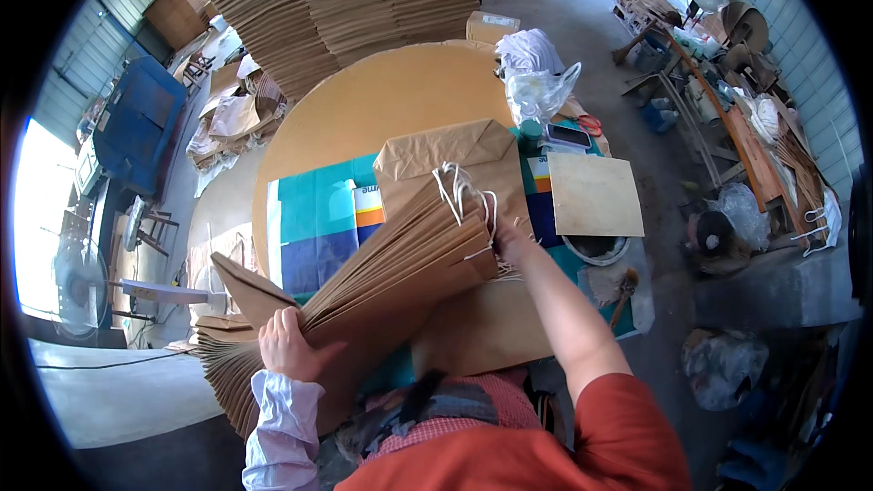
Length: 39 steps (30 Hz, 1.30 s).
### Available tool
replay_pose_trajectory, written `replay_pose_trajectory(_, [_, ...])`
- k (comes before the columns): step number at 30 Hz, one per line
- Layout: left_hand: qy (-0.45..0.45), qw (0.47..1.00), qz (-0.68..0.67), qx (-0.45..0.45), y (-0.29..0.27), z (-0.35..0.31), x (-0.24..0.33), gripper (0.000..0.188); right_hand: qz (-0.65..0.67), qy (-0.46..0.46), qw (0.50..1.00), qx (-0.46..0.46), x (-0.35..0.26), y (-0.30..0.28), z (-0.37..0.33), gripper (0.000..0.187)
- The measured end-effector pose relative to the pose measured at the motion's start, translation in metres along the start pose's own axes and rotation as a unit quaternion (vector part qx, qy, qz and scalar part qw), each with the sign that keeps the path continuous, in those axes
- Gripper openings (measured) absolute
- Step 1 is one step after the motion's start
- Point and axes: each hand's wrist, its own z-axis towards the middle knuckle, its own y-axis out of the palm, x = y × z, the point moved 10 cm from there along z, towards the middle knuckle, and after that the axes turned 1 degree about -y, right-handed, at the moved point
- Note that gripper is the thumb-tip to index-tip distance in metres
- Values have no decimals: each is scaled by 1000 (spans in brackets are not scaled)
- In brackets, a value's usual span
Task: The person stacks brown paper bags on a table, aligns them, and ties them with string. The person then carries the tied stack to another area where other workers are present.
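over the round table [409,82], tall brown stacks [350,5] beyond, left hand [287,344] clasps kraft-paper bags [400,282]; right hand [512,241] meets their corded end, its closing i cannot tell. right of it, a board [596,193] partly covers a tub [597,262].

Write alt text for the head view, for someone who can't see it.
A person's left hand grasps a thick bundle of folded brown paper, while the right hand is at its upper-right end, beside white cords. Ahead lies a round tan table, with tall brown stacks behind it.
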Motion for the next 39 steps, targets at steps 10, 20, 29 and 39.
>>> replay_pose_trajectory(10, [-16, 1000, 1, 5, 4, -3, 0, 69, 23, -67, 997, 13, -46, -6, 17, 71])
replay_pose_trajectory(20, [-27, 1000, 1, -2, 7, -7, -2, 64, -216, -277, 926, 137, -96, -2, -48, 55])
replay_pose_trajectory(29, [-8, 1000, 11, 27, 3, -7, 4, 61, -524, -502, 661, 190, -190, 147, -126, 45])
replay_pose_trajectory(39, [-11, 999, -2, 42, 8, -12, 2, 51, -575, -461, 644, 205, -194, 162, -127, 50])
